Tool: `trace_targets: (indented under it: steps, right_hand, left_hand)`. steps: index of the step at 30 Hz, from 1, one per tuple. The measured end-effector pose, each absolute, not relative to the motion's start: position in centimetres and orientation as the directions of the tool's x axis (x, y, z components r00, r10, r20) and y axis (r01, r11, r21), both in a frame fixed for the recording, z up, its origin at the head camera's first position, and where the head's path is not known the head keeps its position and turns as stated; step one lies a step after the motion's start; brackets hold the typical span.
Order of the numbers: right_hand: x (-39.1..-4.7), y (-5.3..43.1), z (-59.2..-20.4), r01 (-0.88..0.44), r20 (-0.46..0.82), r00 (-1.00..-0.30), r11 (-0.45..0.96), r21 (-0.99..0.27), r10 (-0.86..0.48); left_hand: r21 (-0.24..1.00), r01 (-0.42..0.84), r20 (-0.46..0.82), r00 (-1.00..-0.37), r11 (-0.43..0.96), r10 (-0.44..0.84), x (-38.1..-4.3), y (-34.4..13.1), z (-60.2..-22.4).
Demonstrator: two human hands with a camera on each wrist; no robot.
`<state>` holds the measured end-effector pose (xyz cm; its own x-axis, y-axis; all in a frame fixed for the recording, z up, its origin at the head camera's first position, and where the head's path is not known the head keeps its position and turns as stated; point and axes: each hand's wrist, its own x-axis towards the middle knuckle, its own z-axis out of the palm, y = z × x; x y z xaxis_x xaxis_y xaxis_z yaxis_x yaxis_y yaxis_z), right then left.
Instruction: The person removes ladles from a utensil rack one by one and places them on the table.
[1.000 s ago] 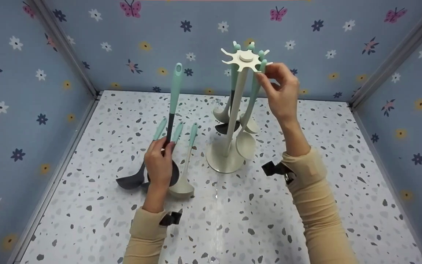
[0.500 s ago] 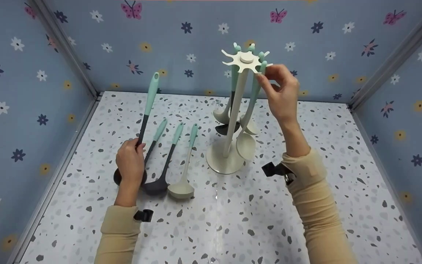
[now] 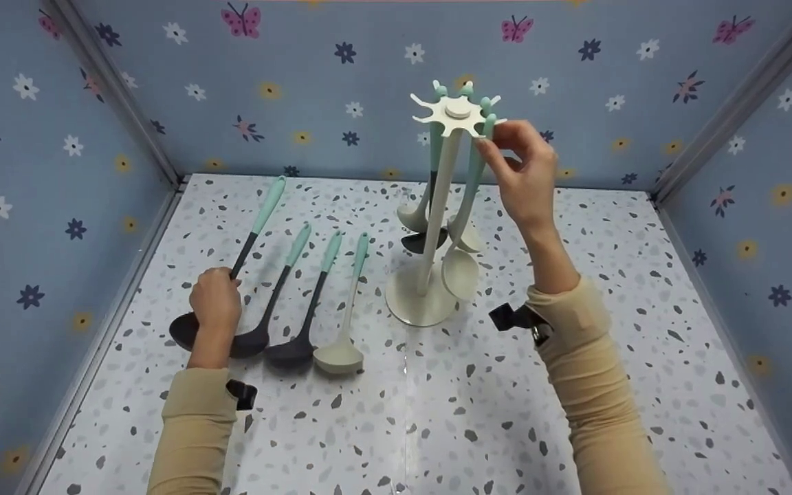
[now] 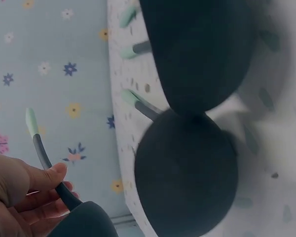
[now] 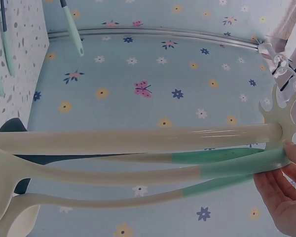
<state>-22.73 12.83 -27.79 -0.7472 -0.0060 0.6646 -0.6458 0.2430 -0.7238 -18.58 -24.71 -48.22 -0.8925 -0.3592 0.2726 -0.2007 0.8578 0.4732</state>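
My left hand (image 3: 216, 302) grips the dark shaft of a black ladle (image 3: 269, 206) with a mint handle, at the left of the table. Its handle slants up and away; whether its bowl touches the table I cannot tell. My right hand (image 3: 530, 175) pinches the mint handle of a beige spoon-like utensil (image 3: 461, 275) near its top, where it hangs from the cream utensil stand (image 3: 441, 199). The left wrist view shows fingers and thumb around the ladle (image 4: 45, 155). In the right wrist view, fingertips meet the mint handle (image 5: 246, 162) beside the hooked top.
Right of the held ladle lie two black ladles (image 3: 276, 299) (image 3: 309, 316) and a beige ladle (image 3: 339, 354), side by side. Several other utensils hang on the stand, including a black-bowled one (image 3: 425, 240). Flowered panels (image 3: 355, 158) enclose the speckled table (image 3: 465, 426).
My left hand has carried the black ladle leftward past the row of ladles and lowered its handle. The right hand has stayed at the stand.
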Motion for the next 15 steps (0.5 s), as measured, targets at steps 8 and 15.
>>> trace_targets:
  steps: [8,15]
  right_hand:
    - [-23.4,13.0,-28.4,-0.682,0.698,-0.716,0.234,-0.693,-0.016]
    - [-25.0,13.7,-29.8,-0.698,0.718,-0.696,0.243,-0.674,-0.009]
  left_hand:
    - [0.387,-0.27,0.158,-0.923,0.882,-0.352,-19.8,-27.0,-49.4]
    - [0.359,-0.316,0.038,-0.935,0.878,-0.352,-20.5,-27.9,-50.1]
